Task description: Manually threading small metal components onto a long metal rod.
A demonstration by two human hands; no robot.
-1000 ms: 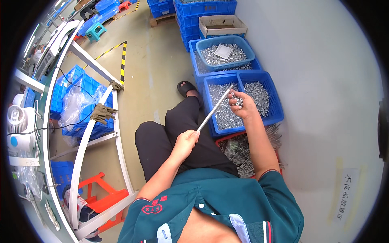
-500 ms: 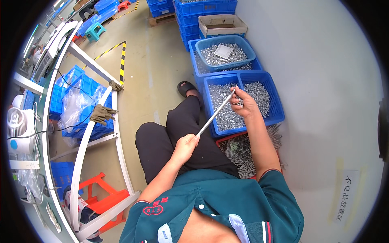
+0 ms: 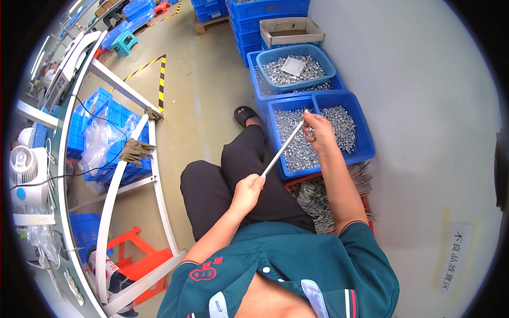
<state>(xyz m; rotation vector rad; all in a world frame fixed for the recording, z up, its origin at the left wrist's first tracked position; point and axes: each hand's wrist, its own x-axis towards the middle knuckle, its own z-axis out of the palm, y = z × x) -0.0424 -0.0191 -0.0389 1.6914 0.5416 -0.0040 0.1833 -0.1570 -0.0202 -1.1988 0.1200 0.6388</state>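
Observation:
A thin silver-grey metal rod [image 3: 283,147] slants up and to the right between my hands. My left hand [image 3: 247,193] is closed around its lower end, above my thigh. At the upper end, the fingers of my right hand [image 3: 320,130] pinch close around the tip; small shiny metal parts show in its curled fingers. Under that hand stands a divided blue crate [image 3: 363,151] filled with small silver cylindrical metal parts [image 3: 297,156]. What exactly the right fingertips hold at the tip is too small to make out.
A red bin [image 3: 368,212] of long thin metal rods [image 3: 323,204] sits by my right forearm. Behind the crate are a light-blue basin [image 3: 297,85] of metal parts and a cardboard box [image 3: 291,38]. A white-framed bench [image 3: 108,228] and red stool [image 3: 140,265] stand left; a wall [image 3: 419,132] is right.
My right hand has turned slightly and its fingers have drawn in at the rod's tip, so fewer small parts show. The left hand keeps its hold; the view has shifted slightly.

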